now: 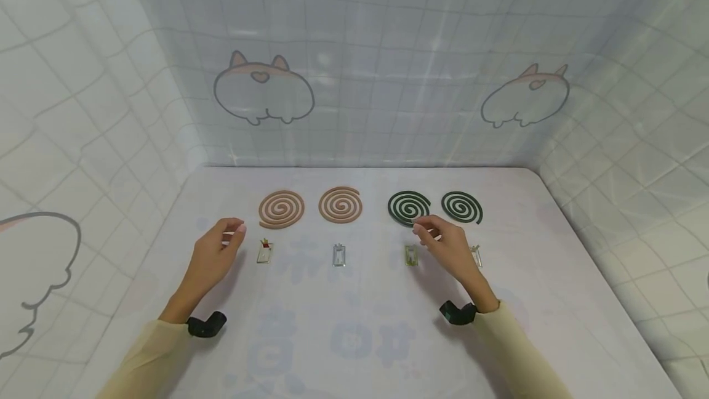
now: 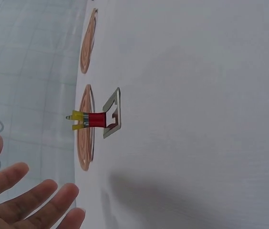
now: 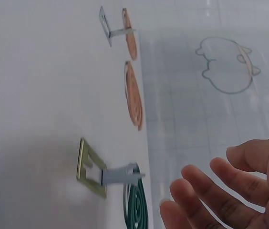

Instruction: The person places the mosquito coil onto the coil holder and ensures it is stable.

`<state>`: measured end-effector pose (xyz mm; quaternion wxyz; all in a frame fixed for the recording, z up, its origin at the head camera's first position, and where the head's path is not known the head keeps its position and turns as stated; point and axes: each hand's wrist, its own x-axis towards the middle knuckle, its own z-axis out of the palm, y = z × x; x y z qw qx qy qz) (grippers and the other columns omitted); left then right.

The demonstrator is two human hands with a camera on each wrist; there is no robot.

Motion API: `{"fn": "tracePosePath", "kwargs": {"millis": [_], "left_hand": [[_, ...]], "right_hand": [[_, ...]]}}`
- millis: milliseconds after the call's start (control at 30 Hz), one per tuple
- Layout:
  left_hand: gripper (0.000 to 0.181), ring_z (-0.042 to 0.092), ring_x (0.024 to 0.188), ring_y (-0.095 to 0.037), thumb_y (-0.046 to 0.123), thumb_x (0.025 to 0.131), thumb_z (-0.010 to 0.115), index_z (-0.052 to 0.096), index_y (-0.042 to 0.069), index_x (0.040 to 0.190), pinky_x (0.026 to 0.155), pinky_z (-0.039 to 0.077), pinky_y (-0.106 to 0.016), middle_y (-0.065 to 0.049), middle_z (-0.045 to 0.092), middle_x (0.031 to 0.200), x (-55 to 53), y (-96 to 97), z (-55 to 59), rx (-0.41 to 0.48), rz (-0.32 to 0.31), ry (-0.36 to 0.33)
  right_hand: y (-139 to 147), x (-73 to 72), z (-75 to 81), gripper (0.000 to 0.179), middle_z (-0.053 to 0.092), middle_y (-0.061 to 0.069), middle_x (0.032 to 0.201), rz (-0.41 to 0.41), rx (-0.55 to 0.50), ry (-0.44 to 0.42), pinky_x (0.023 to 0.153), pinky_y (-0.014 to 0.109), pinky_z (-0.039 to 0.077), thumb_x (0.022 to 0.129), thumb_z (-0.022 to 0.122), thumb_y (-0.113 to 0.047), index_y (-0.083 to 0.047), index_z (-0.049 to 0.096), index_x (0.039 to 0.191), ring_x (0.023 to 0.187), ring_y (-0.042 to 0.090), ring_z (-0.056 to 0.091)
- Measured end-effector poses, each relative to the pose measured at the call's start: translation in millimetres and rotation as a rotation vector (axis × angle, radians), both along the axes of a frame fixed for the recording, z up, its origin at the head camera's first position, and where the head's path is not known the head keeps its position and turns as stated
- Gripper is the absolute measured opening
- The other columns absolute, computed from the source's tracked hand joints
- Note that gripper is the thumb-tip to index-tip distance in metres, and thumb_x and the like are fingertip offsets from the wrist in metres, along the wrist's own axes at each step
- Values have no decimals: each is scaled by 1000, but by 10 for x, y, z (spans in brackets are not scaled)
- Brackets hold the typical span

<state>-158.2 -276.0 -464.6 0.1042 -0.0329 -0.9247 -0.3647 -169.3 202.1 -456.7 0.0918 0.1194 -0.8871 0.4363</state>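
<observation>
Two brown mosquito coils (image 1: 281, 209) lie on the left of the table, two green ones (image 1: 408, 207) on the right. A row of small metal coil stands sits nearer to me. My left hand (image 1: 216, 251) hovers, holding nothing, left of a stand with a red and yellow upright prong (image 2: 95, 119). My right hand (image 1: 447, 246) is likewise bare, with loosely bent fingers near the front edge of a green coil. Beside it stands a yellow-green stand (image 3: 90, 167) with a grey prong. That hand partly hides the rightmost stand (image 1: 477, 255).
A silvery stand (image 1: 339, 255) is in front of the second brown coil. The white table (image 1: 343, 300) meets a grid-patterned cloth wall (image 1: 354, 109) at the back, with more cloth at both sides. A dark wrist camera (image 1: 207, 325) is strapped on each wrist.
</observation>
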Motion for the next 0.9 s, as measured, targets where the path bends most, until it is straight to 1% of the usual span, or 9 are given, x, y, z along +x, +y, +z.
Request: {"fn": "tracePosePath", "kwargs": {"millis": [200, 300, 367, 433, 533, 633, 733, 867, 900], "left_hand": [[44, 62, 110, -44, 36, 110, 49, 56, -2, 132, 91, 52, -60, -25, 62, 126, -76, -44, -13, 7, 2, -8], [43, 62, 109, -43, 34, 110, 50, 57, -2, 132, 90, 52, -59, -24, 63, 126, -124, -57, -22, 16, 0, -8], [43, 62, 109, -42, 34, 110, 50, 57, -3, 131, 90, 52, -58, -25, 63, 125, -156, -63, -24, 25, 0, -10], [44, 62, 109, -43, 34, 110, 49, 58, -3, 131, 90, 52, -58, -25, 63, 125, -180, -67, -17, 31, -1, -15], [44, 61, 110, -44, 35, 110, 49, 58, -3, 131, 90, 52, -58, -26, 64, 125, -209, -77, -12, 35, 0, -28], [44, 61, 111, -44, 34, 110, 49, 57, -3, 132, 91, 52, -60, -26, 63, 125, -231, -87, -19, 32, -2, -44], [44, 61, 112, -44, 35, 110, 49, 57, -2, 132, 91, 52, -60, -27, 63, 126, -256, -96, -36, 33, -3, -56], [43, 60, 111, -41, 36, 110, 50, 57, 0, 132, 90, 52, -57, -26, 63, 126, -294, -117, -71, 44, 2, -71], [43, 61, 111, -40, 36, 109, 50, 57, 0, 132, 89, 53, -55, -25, 63, 126, -301, -125, -80, 52, 3, -76]], "right_hand": [[-156, -49, 8, 25, 75, 2, 99, 17, -18, -10, 60, 29, 56, 103, 67, -26, -9, 73, 120, 77, 17, 69], [-231, -77, 14, 24, 76, 2, 98, 33, -30, -11, 63, 27, 55, 103, 67, -25, -8, 73, 120, 78, 23, 70], [-292, -97, 24, 25, 76, 3, 97, 51, -45, -12, 63, 28, 54, 104, 66, -24, -6, 72, 120, 77, 28, 71], [-363, -124, 24, 24, 76, 3, 97, 65, -54, -12, 62, 27, 52, 104, 65, -23, -7, 72, 120, 77, 30, 71], [-485, -161, 36, 23, 76, 2, 96, 82, -65, -24, 60, 28, 52, 104, 65, -23, -8, 73, 121, 76, 28, 71], [-604, -204, 38, 23, 76, 2, 96, 93, -67, -41, 62, 31, 54, 104, 64, -23, -9, 73, 121, 75, 25, 70], [-704, -249, 13, 22, 76, 0, 95, 94, -64, -58, 62, 33, 55, 104, 65, -24, -11, 73, 120, 74, 19, 70], [-816, -297, -39, 21, 76, -1, 93, 98, -76, -76, 63, 33, 56, 104, 66, -25, -13, 73, 119, 73, 16, 69], [-845, -306, -48, 21, 76, 0, 93, 103, -80, -82, 63, 32, 56, 104, 66, -25, -13, 73, 119, 73, 19, 70]]}}
